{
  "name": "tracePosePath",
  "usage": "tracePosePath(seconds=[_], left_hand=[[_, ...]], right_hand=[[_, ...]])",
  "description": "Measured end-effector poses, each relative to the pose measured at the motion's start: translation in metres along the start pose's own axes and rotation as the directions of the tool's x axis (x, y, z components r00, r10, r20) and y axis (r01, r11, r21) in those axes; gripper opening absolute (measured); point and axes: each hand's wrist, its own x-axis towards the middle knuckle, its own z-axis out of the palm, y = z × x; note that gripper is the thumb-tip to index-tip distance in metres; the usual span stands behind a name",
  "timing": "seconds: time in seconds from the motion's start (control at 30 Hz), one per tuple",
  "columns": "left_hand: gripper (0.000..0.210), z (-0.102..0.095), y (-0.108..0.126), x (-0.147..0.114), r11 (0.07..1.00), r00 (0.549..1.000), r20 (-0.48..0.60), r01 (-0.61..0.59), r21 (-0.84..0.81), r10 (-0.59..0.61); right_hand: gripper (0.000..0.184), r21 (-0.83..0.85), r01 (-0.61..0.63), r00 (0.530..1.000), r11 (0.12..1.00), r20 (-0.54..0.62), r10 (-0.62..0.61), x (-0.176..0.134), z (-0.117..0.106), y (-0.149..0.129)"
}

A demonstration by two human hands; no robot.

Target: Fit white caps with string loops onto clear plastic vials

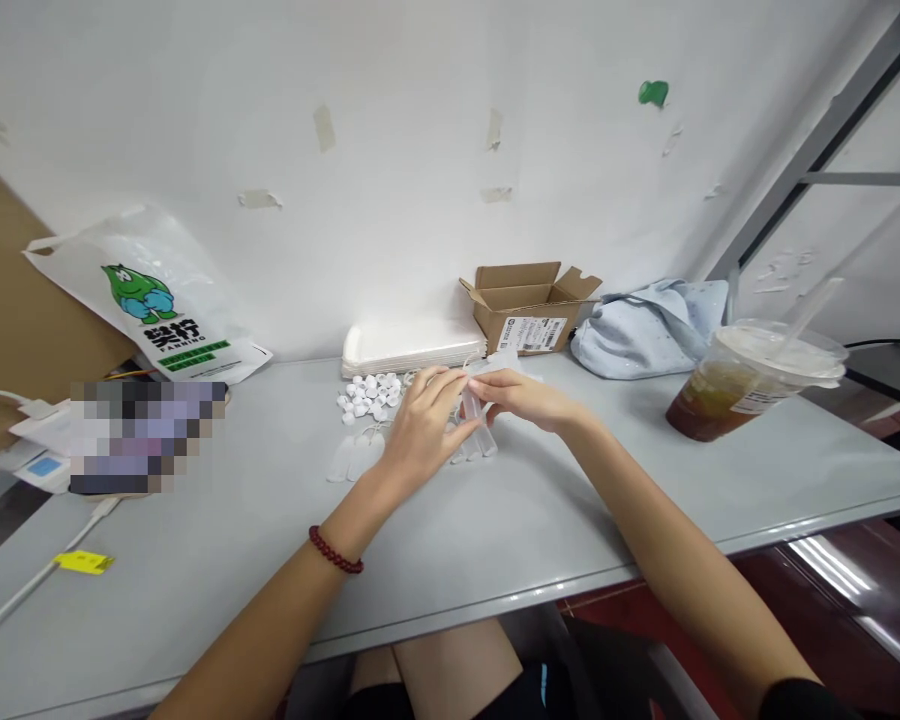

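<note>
My left hand (422,425) and my right hand (523,397) meet over the middle of the table. Between them is a small translucent plastic tube (472,404), its upper end hidden under the fingertips. Both hands have their fingers closed around it. More clear tubes (484,442) lie just beneath my hands, partly covered. To the left of my left hand, several similar tubes (351,457) rest flat, with thin pale strings near them. Behind these is a loose pile of small white caps (367,395).
A stack of white trays (412,345) and an open cardboard box (529,310) stand against the wall. Farther right are a light-blue cloth bag (652,330) and a tilted-looking drink cup (750,380) with a straw. On the left lie a plastic bag (150,300), a blurred device and a cable (22,600).
</note>
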Motion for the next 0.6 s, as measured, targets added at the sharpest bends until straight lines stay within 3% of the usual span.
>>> tracePosePath(seconds=[0.17,0.37,0.6], left_hand=[[0.039,0.006,0.012,0.004,0.998,0.995,0.079,0.053,0.017,-0.054],[0.03,0.022,0.032,0.01,0.988,0.94,0.304,0.135,0.077,-0.152],[0.025,0.036,0.035,0.009,0.973,0.892,0.4,0.152,0.173,-0.211]], right_hand=[[0.03,-0.275,-0.102,0.993,0.956,0.026,0.114,-0.011,-0.017,-0.007],[0.019,-0.495,-0.257,0.957,0.83,-0.012,0.289,-0.014,-0.029,-0.005],[0.014,-0.506,-0.312,0.943,0.804,-0.063,0.326,-0.005,-0.026,0.006]])
